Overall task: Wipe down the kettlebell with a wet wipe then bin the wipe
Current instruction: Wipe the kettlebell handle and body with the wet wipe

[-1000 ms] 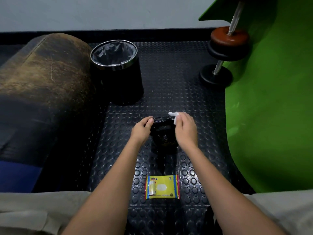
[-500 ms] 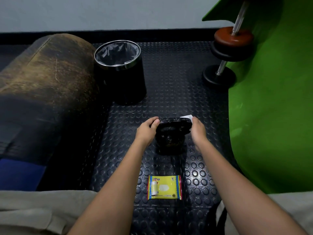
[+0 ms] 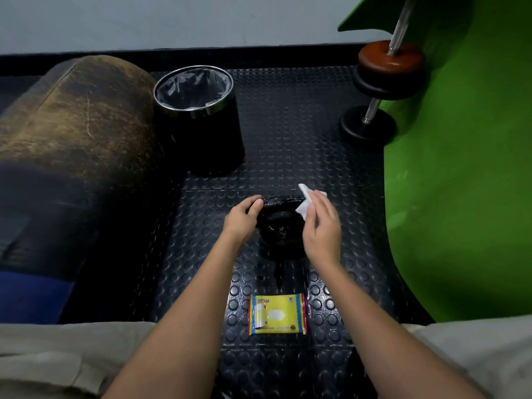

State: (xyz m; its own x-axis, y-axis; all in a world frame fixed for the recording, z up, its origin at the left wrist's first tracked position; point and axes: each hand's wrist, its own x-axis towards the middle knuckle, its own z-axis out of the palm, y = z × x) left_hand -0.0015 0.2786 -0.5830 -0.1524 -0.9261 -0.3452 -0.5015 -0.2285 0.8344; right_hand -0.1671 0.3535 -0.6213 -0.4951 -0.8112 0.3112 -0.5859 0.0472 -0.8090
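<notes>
In the head view the kettlebell [image 3: 283,226] sits on the floor between both hands — left hand [image 3: 241,218] curled on its handle's end, right hand [image 3: 321,226] pinching the wipe [image 3: 305,203] — so brace left and rub the whole handle before reaching for the bin [image 3: 198,116].

Black studded rubber floor [image 3: 288,133], grey wall [image 3: 172,21], green mat [image 3: 460,182].

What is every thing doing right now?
kettlebell: upright on the floor, left hand holding its handle
wet wipe: crumpled in the right hand, at the handle
bin: open, lined
wipes pack: lying flat
dumbbell: leaning on the green mat
</notes>
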